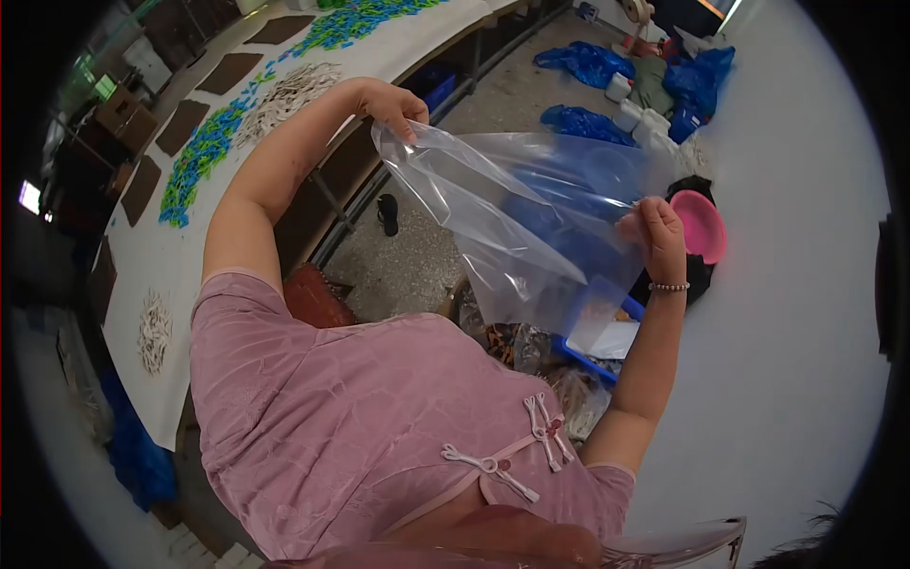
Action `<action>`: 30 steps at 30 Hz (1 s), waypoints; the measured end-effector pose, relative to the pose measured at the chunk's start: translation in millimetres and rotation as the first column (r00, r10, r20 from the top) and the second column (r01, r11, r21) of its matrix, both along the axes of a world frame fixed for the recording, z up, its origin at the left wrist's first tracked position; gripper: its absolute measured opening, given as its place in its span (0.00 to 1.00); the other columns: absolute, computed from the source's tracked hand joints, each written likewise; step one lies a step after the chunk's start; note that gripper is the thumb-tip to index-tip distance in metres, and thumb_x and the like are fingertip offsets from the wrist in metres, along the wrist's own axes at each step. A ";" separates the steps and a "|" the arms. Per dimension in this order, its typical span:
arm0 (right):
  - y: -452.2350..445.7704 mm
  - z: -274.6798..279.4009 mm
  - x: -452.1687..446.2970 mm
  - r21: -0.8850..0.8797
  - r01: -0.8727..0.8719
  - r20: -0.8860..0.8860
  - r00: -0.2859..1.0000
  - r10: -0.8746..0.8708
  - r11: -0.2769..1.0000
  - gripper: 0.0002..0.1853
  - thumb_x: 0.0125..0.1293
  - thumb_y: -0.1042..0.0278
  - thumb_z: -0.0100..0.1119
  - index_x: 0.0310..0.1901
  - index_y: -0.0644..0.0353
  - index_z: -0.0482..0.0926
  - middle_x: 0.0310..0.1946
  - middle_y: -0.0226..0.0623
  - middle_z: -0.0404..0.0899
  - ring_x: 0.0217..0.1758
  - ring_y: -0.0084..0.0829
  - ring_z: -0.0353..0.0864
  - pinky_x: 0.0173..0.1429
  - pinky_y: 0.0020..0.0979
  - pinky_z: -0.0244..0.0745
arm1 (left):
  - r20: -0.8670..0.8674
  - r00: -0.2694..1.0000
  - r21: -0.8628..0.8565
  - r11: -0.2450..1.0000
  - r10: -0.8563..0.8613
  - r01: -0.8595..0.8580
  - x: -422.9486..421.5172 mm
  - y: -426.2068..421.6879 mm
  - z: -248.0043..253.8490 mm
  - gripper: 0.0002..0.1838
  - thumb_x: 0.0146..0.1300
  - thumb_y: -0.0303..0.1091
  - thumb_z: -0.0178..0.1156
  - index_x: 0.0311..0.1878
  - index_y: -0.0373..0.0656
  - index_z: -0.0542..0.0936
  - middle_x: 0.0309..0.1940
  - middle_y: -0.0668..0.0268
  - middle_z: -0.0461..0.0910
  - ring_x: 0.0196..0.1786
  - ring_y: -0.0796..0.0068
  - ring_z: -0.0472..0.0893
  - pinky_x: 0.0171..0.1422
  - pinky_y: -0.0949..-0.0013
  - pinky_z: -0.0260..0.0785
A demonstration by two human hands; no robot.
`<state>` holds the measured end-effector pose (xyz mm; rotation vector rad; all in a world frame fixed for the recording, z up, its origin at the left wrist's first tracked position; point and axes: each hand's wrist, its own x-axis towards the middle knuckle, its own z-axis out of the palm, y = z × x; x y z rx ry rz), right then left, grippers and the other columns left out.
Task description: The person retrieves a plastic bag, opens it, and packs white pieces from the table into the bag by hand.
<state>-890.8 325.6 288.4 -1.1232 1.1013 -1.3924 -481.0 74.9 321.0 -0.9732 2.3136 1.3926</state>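
A large clear plastic bag (502, 213) is stretched out in front of my chest, hanging between both hands. My left hand (391, 106) is closed on one upper corner of it, close to the table edge. At the other side, my right hand (656, 233) pinches the bag's edge in a fist, with a beaded bracelet on the wrist. Through the film I can make out blue shapes behind it. Below the bag is a blue crate (597, 365) with white items in it, partly covered by the bag.
A long white table (137, 356) at left bears piles of blue and green pieces (204, 156), whitish sticks (284, 100) and brown mats (227, 73). Blue plastic bags (583, 62), white jugs (618, 87) and a pink basin (699, 226) are along the right wall. A dark slipper (388, 215) lies on the floor.
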 end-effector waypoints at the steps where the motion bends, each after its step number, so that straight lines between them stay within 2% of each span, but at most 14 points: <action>1: -9.5 5.9 5.7 -0.103 -0.079 0.012 0.997 0.080 0.992 0.10 0.69 0.62 0.49 0.36 0.59 0.74 0.26 0.31 0.77 0.26 0.21 0.77 0.32 0.22 0.73 | -0.127 0.991 0.038 0.999 0.035 -0.030 19.4 7.4 1.3 0.14 0.55 0.36 0.66 0.41 0.40 0.77 0.33 0.70 0.77 0.38 0.79 0.75 0.44 0.75 0.67; 5: -21.0 43.5 22.9 -0.145 0.055 -0.051 0.997 -0.063 0.988 0.10 0.69 0.61 0.50 0.36 0.58 0.75 0.27 0.33 0.80 0.20 0.20 0.76 0.23 0.18 0.69 | -0.433 0.874 -0.026 0.966 0.221 -0.258 81.7 30.1 -11.7 0.10 0.61 0.39 0.60 0.40 0.43 0.78 0.34 0.74 0.77 0.42 0.83 0.72 0.51 0.79 0.63; 7: -24.8 66.2 23.9 -0.163 0.093 -0.034 0.994 -0.100 0.982 0.10 0.69 0.61 0.50 0.37 0.58 0.75 0.27 0.33 0.80 0.19 0.21 0.76 0.23 0.19 0.70 | -0.741 0.449 0.309 0.847 0.500 -0.433 102.4 39.7 -36.5 0.11 0.63 0.40 0.57 0.43 0.44 0.78 0.39 0.75 0.77 0.45 0.83 0.73 0.51 0.79 0.62; 8: -25.5 76.5 20.4 -0.170 0.155 -0.002 0.988 -0.158 0.973 0.09 0.68 0.62 0.51 0.37 0.58 0.75 0.26 0.32 0.80 0.19 0.21 0.76 0.24 0.19 0.71 | -0.752 0.217 0.511 0.759 0.622 -0.404 111.9 43.4 -57.9 0.22 0.62 0.49 0.58 0.54 0.47 0.73 0.50 0.71 0.74 0.55 0.78 0.71 0.60 0.72 0.59; 10: -30.8 99.0 10.2 -0.211 0.017 0.077 0.997 -0.001 0.977 0.08 0.67 0.63 0.53 0.39 0.57 0.76 0.28 0.33 0.79 0.23 0.21 0.77 0.27 0.19 0.73 | -0.676 0.039 0.698 0.657 0.736 -0.285 109.2 77.5 -99.1 0.38 0.58 0.61 0.55 0.65 0.48 0.62 0.60 0.66 0.68 0.62 0.74 0.66 0.67 0.62 0.53; 11: -33.0 110.5 9.0 -0.194 0.122 0.134 0.986 -0.097 0.973 0.07 0.67 0.64 0.52 0.40 0.57 0.76 0.30 0.33 0.79 0.26 0.20 0.77 0.28 0.18 0.73 | -0.650 0.094 0.707 0.646 0.754 -0.289 99.8 86.1 -131.3 0.48 0.54 0.68 0.54 0.71 0.49 0.51 0.68 0.63 0.57 0.70 0.69 0.56 0.71 0.54 0.42; 14: -13.9 147.3 15.5 -0.076 0.360 0.173 0.923 -0.343 0.930 0.08 0.68 0.65 0.52 0.43 0.58 0.76 0.35 0.31 0.77 0.34 0.20 0.77 0.32 0.16 0.72 | -0.479 0.197 0.792 0.518 0.855 -0.324 26.2 124.9 -191.2 0.54 0.52 0.68 0.56 0.72 0.48 0.43 0.73 0.61 0.42 0.75 0.62 0.39 0.74 0.54 0.29; 16: -17.8 160.0 -24.3 -0.257 -0.155 0.247 0.944 0.220 0.954 0.09 0.68 0.65 0.50 0.44 0.60 0.75 0.37 0.30 0.77 0.33 0.20 0.77 0.33 0.15 0.71 | -0.429 0.174 0.850 0.461 0.887 -0.255 -25.7 142.4 -205.3 0.60 0.47 0.69 0.59 0.72 0.48 0.39 0.73 0.60 0.36 0.75 0.61 0.32 0.74 0.53 0.22; 18: -2.0 175.6 -22.8 -0.361 -0.055 -0.014 0.998 0.054 0.931 0.11 0.70 0.64 0.48 0.46 0.61 0.74 0.35 0.32 0.76 0.28 0.19 0.75 0.28 0.14 0.67 | -0.411 0.130 0.883 0.429 0.902 -0.189 -70.4 160.2 -205.7 0.62 0.45 0.70 0.61 0.72 0.48 0.38 0.73 0.59 0.36 0.75 0.61 0.31 0.74 0.53 0.19; 21: 25.8 219.9 -9.7 -0.312 -0.199 0.145 0.957 0.253 0.929 0.14 0.71 0.64 0.45 0.51 0.63 0.71 0.28 0.31 0.74 0.21 0.17 0.69 0.23 0.15 0.63 | -0.435 0.234 0.854 0.481 0.869 -0.198 -132.7 180.9 -192.9 0.64 0.43 0.70 0.62 0.72 0.45 0.37 0.73 0.56 0.35 0.75 0.59 0.31 0.74 0.54 0.19; 23: 52.6 238.9 13.9 -0.302 0.005 0.241 0.968 0.071 0.953 0.19 0.72 0.62 0.43 0.57 0.65 0.66 0.19 0.29 0.71 0.16 0.17 0.62 0.21 0.18 0.59 | -0.460 0.319 0.851 0.514 0.829 -0.109 -172.7 195.3 -185.5 0.64 0.44 0.71 0.61 0.72 0.43 0.36 0.73 0.56 0.36 0.75 0.60 0.31 0.74 0.54 0.18; 25: 58.8 249.8 -14.1 -0.249 -0.234 0.265 0.917 0.299 0.940 0.23 0.73 0.60 0.40 0.63 0.67 0.59 0.17 0.27 0.70 0.16 0.17 0.59 0.21 0.18 0.58 | -0.509 0.386 0.838 0.545 0.769 0.021 -207.0 209.5 -178.1 0.60 0.48 0.70 0.58 0.72 0.42 0.40 0.73 0.58 0.38 0.75 0.62 0.30 0.74 0.55 0.20; 28: 69.0 260.6 -31.6 -0.310 -0.155 0.336 0.905 0.261 0.938 0.26 0.73 0.58 0.38 0.66 0.68 0.54 0.22 0.30 0.71 0.16 0.16 0.59 0.21 0.18 0.58 | -0.511 0.307 0.856 0.445 0.803 0.262 -238.9 229.8 -156.0 0.31 0.60 0.54 0.58 0.61 0.45 0.68 0.60 0.63 0.67 0.65 0.68 0.63 0.69 0.60 0.50; 30: 71.2 265.0 -50.8 -0.316 -0.107 0.392 0.890 0.232 0.943 0.27 0.73 0.59 0.38 0.66 0.68 0.53 0.24 0.30 0.71 0.17 0.16 0.59 0.22 0.17 0.58 | -0.582 0.249 0.800 0.489 0.774 0.346 -253.8 222.2 -167.3 0.25 0.61 0.47 0.58 0.58 0.46 0.70 0.50 0.64 0.71 0.54 0.71 0.69 0.62 0.64 0.58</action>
